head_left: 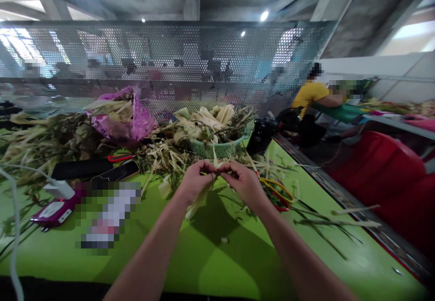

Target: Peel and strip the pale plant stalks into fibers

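Both my hands meet over the middle of the green table, fingertips pinched close together. My left hand (198, 181) is closed on a pale dried corn husk (196, 208), whose end hangs below the palm. My right hand (242, 181) pinches the same husk near its top, where a pale tip sticks up between the hands. What the fingertips do there is too small to make out. Just beyond stands a green basket (217, 149) heaped with dried husks (214, 119). Scissors with yellow and red handles (277, 189) lie beside my right wrist.
Dried leaves (57, 138) and a pink plastic bag (136, 122) of husks lie at the back left. A phone (117, 173), a purple power strip (56, 210) and a cable are on the left. Thin stalks (336, 223) lie right. A person in yellow (311, 93) sits beyond red chairs (390, 156).
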A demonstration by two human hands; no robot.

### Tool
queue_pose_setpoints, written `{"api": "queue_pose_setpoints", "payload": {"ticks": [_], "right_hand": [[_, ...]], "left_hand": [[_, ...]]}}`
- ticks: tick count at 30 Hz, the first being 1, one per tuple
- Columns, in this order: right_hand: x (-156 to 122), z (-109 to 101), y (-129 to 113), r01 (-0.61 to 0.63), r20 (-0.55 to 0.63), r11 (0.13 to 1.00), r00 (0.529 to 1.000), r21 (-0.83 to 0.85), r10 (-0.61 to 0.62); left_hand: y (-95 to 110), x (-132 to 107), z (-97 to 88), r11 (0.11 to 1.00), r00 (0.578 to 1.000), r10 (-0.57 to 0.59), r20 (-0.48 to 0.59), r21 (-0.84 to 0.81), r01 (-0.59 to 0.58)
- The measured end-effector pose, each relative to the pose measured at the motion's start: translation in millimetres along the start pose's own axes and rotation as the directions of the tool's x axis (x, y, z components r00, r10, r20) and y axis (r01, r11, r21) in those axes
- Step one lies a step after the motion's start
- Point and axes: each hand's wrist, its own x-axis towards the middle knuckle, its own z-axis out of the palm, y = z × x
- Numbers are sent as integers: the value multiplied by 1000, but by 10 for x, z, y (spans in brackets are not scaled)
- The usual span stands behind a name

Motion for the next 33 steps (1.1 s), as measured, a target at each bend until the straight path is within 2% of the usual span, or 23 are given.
{"api": "queue_pose_setpoints", "payload": {"ticks": [7,12,15,18,21,28,33], "right_hand": [[-24,26,16,-23,7,991,1000,-130,24],[-39,28,-29,3,-1,964,1000,-267,-3],[-42,33,-50,-4,11,954,1000,-299,8],[-47,48,-39,-28,21,971,999,-238,34],[-52,77,10,-71,33,992,997,-102,75],[-49,123,46,-191,8,955,981,225,194],[-21,91,5,-197,93,934,980,299,177]], "left_hand": [[-113,60,-20,973,987,156,27,170,-159],[-135,52,-7,910,970,243,26,339,-237],[-88,-2,31,844,952,305,21,457,-281],[-40,-49,62,766,924,382,27,551,-332],[-28,-61,70,729,901,433,37,573,-374],[-76,-28,56,758,876,482,2,501,-417],[-94,-13,52,780,869,494,1,440,-444]]}}
